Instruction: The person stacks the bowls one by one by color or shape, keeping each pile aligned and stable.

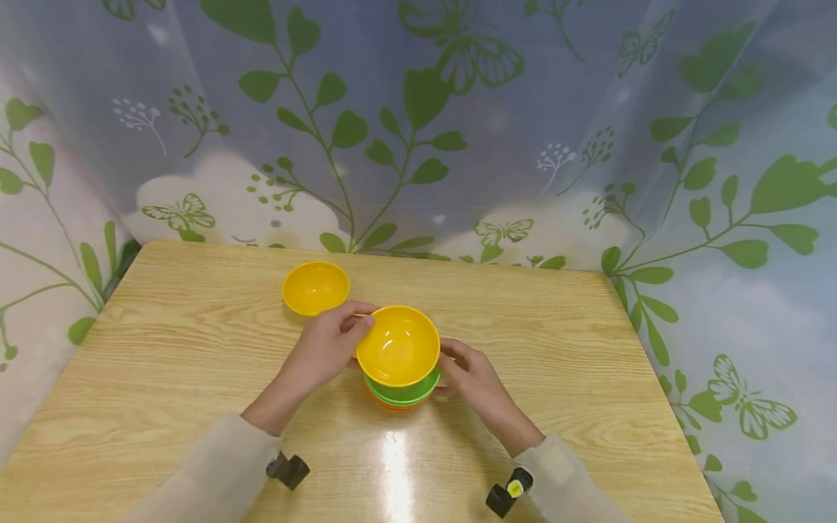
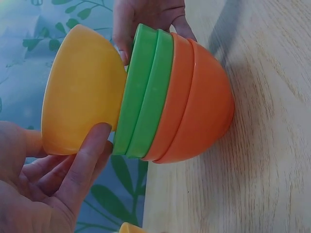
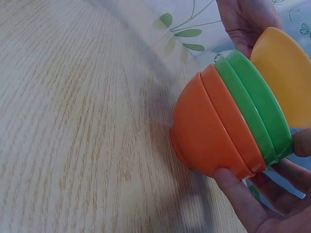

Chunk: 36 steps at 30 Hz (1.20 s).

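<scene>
My left hand [image 1: 327,345] grips a yellow bowl [image 1: 397,347] by its side, thumb at the rim and fingers beneath. The bowl is tilted just above a stack of nested bowls, close to the top rim. Two green bowls [image 2: 148,92] sit inside two orange bowls [image 2: 206,102], the lowest standing on the table. My right hand [image 1: 477,381] holds the stack from the right side. In the right wrist view, its thumb is at the green rim and a fingertip lies against the orange bowl [image 3: 204,131]. The insides of the orange bowls are hidden.
Another yellow bowl [image 1: 316,288] stands upright on the wooden table [image 1: 543,327], behind my left hand and to the left of the stack. A curtain [image 1: 418,145] printed with leaves and butterflies hangs along the table's back edge and sides.
</scene>
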{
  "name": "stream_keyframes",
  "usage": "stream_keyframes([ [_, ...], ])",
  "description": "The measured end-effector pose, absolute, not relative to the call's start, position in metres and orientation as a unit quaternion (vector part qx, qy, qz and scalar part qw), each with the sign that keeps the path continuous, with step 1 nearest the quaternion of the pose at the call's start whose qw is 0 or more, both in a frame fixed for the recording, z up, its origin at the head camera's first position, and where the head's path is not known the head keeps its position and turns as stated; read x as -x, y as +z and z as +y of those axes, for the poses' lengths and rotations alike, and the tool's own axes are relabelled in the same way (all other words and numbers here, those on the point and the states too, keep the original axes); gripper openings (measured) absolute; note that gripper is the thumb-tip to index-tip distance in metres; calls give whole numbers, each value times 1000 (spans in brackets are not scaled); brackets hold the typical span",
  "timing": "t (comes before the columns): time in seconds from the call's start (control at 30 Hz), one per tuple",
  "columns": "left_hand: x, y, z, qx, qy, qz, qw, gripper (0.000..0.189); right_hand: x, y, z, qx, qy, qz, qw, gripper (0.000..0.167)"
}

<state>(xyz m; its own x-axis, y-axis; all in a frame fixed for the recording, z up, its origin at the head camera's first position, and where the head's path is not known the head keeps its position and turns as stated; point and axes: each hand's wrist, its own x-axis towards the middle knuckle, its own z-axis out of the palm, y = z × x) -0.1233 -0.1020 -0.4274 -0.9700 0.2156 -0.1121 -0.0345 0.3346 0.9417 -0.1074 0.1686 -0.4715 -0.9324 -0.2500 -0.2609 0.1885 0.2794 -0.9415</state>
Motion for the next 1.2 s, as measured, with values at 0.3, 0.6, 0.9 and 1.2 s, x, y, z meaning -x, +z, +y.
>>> stream_keyframes([
  [0.3,122,-425,-101,-65,559,821,98,35,107,-472,167,13,-604,777,178,45],
  [0.6,122,-426,-99,-62,540,834,99,35,107,-472,168,17,-600,780,180,45],
  [0.9,124,-430,-97,-61,511,853,84,33,107,-472,170,27,-604,774,187,47],
  [1.2,124,-433,-93,-72,471,877,55,30,107,-473,169,25,-608,771,188,47],
])
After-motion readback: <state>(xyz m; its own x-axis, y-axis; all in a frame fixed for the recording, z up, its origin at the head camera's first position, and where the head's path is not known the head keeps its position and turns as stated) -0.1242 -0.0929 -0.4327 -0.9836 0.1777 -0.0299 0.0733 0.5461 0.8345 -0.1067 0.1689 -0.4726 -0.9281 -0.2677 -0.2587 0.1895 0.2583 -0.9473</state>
